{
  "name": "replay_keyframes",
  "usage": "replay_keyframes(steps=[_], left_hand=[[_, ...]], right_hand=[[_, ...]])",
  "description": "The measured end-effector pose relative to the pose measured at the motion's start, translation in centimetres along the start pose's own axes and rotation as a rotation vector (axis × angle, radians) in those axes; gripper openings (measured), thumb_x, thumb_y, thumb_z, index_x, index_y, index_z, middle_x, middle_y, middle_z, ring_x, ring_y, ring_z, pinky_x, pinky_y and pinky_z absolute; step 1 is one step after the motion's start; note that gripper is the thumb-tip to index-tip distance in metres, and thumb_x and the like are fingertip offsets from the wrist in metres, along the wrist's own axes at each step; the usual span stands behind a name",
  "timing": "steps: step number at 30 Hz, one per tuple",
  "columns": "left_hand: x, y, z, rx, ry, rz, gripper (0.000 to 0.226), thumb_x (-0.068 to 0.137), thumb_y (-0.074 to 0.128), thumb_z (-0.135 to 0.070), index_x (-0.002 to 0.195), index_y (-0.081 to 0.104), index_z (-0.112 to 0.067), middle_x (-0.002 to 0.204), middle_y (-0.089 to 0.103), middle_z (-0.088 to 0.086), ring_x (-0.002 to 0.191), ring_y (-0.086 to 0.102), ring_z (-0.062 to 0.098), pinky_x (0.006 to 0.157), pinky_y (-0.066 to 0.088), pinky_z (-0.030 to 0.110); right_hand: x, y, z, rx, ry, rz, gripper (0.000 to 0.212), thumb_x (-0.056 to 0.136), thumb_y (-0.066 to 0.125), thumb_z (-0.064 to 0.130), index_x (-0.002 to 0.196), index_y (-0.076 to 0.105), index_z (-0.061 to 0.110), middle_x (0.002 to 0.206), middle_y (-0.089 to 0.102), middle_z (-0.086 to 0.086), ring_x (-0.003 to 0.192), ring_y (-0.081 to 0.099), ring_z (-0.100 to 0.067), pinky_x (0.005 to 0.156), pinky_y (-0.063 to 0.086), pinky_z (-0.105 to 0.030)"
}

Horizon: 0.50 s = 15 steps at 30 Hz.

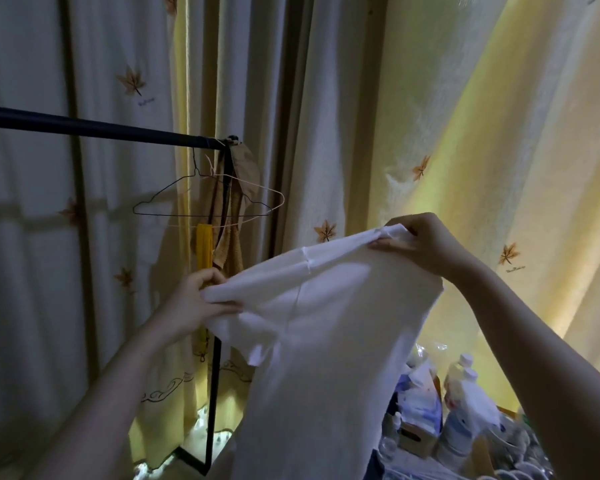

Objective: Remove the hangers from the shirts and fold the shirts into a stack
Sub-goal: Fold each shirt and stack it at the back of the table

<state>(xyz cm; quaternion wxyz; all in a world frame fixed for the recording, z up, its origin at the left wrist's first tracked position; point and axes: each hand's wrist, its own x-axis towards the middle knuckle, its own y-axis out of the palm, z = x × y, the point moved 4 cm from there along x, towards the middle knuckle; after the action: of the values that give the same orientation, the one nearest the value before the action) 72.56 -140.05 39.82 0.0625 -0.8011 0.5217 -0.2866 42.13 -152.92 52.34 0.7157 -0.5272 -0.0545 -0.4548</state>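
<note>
Leaf-print curtains (326,98) behind. We hold a white shirt (326,323) up in the air: left hand (201,299) pinches one bunched shoulder, right hand (426,244) pinches the other, higher. Cloth hangs between our arms. Beyond it, two bare wire hangers (201,215) hang on a black rail (84,128). Bottles (465,382) lower right.
</note>
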Motion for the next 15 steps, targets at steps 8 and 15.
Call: replay_keyframes(steps=[8, 15], left_hand=[[0.3, 0.3, 2.7, -0.896, -0.335, 0.117, 0.04, 0.082, 0.057, -0.055, 0.087, 0.078, -0.021, 0.103, 0.072, 0.012, 0.08, 0.073, 0.023, 0.06, 0.057, 0.033], [-4.1, 5.9, 7.0, -0.688, -0.391, 0.255, 0.03, 0.086, 0.05, -0.052, 0.101, 0.072, -0.039, 0.104, 0.072, -0.012, 0.092, 0.069, 0.003, 0.064, 0.053, 0.012]], right_hand=[[0.0, 0.5, -0.8, 0.369, 0.132, -0.043, 0.035, 0.073, 0.07, 0.058, 0.085, 0.075, 0.025, 0.081, 0.074, -0.003, 0.072, 0.071, -0.015, 0.059, 0.055, -0.026], [1.0, 2.1, -2.0, 0.442, 0.212, -0.103, 0.035, 0.067, 0.073, 0.06, 0.082, 0.076, 0.028, 0.076, 0.073, 0.004, 0.067, 0.07, -0.009, 0.055, 0.053, -0.022]])
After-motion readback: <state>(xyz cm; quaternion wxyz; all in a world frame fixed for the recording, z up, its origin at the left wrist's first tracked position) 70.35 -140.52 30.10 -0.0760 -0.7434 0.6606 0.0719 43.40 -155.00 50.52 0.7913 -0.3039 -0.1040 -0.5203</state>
